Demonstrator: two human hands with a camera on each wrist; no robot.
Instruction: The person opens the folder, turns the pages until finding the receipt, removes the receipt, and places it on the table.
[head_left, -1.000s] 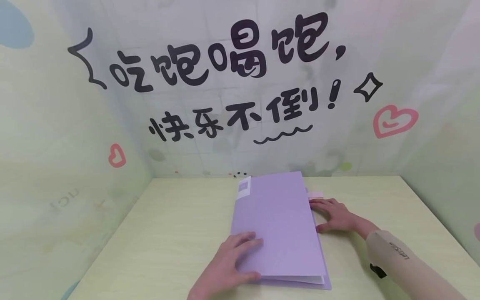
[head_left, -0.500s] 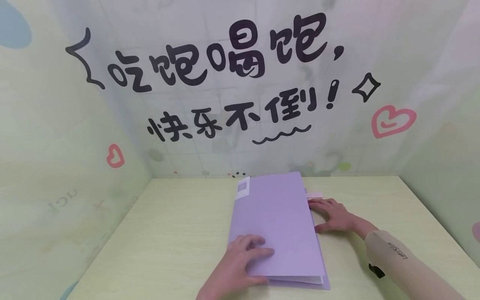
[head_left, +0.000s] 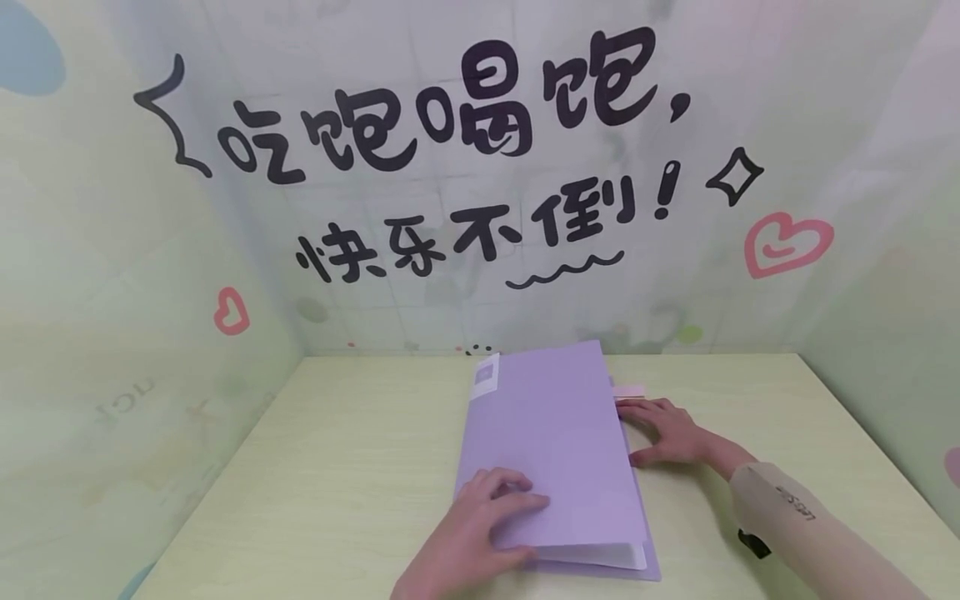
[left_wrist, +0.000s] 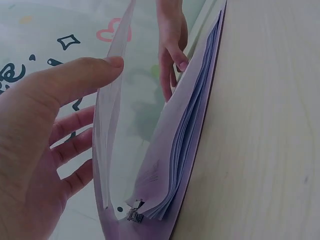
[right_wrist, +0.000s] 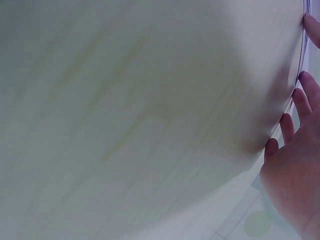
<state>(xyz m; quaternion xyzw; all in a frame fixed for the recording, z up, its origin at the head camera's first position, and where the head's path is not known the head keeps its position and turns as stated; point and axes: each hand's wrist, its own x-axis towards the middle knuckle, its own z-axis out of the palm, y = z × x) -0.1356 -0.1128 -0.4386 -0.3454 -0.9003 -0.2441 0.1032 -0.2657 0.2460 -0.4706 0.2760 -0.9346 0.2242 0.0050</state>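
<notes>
Pale wood-grain tabletop [head_left: 337,450] reaching the back wall [head_left: 390,50] | big black Chinese lettering [head_left: 486,137] in two rows over there, a black wavy line [head_left: 566,268] beneath | four-pointed star [head_left: 736,177] to the right, large pink heart [head_left: 787,245] just below it | smaller pink heart [head_left: 232,312] over on the left wall [head_left: 112,250], blue blot [head_left: 30,50] higher up

Head view, w/ folder [head_left: 551,442] as dial ctr: you've rm over table [head_left: 345,458] at 9 o'clock. Wall [head_left: 420,325] blocks 12, your R hand [head_left: 663,433] 3, your L hand [head_left: 472,529] 7. At 6, a gap shows btwn raised cover [head_left: 577,508] & pages [head_left: 603,554].
</notes>
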